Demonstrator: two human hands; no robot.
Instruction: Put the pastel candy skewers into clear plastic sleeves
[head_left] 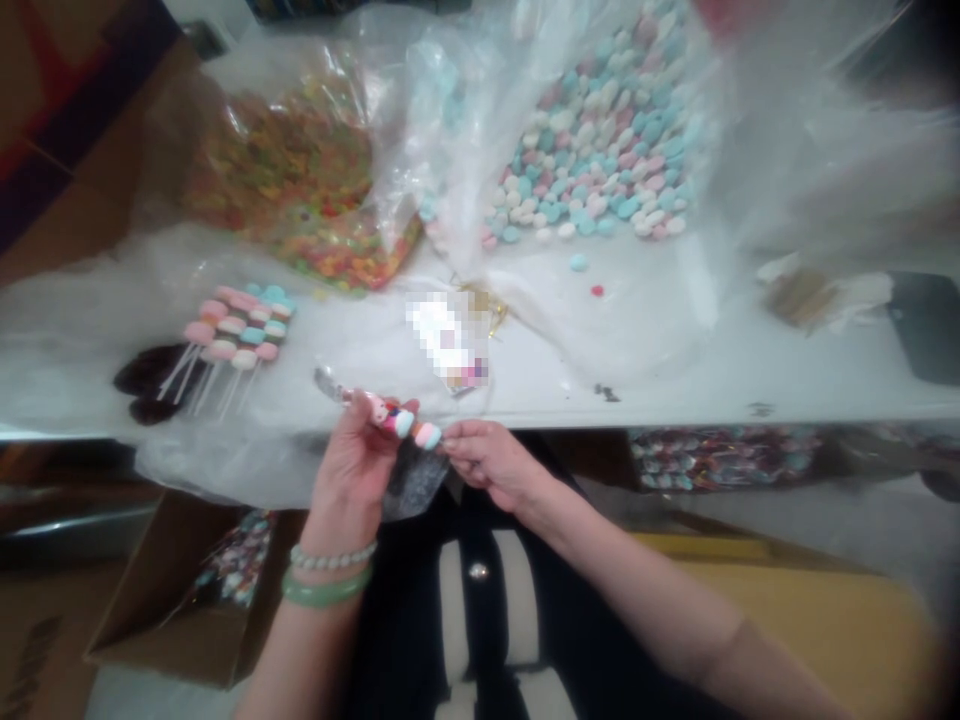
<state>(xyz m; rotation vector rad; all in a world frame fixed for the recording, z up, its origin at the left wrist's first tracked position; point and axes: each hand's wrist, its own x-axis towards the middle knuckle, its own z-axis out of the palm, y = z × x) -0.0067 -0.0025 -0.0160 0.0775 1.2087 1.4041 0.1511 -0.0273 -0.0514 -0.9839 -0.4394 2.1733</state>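
My left hand, with a beaded bracelet and a green bangle at its wrist, has its fingers closed round a small clear wrapper with a printed figure. A skewer of pink, white and blue candies sticks out of the wrapper's right end. At that end my right hand pinches the skewer; its stick is hidden by the fingers. Both hands are at the table's front edge. Several candy skewers lie in a pile at the left. Behind my hands is a card beside gold ties.
Clear bags of colourful gummies and pastel candies cover the back of the white table. A dark phone-like object lies at the right. Below are an open carton and a box of wrapped candies.
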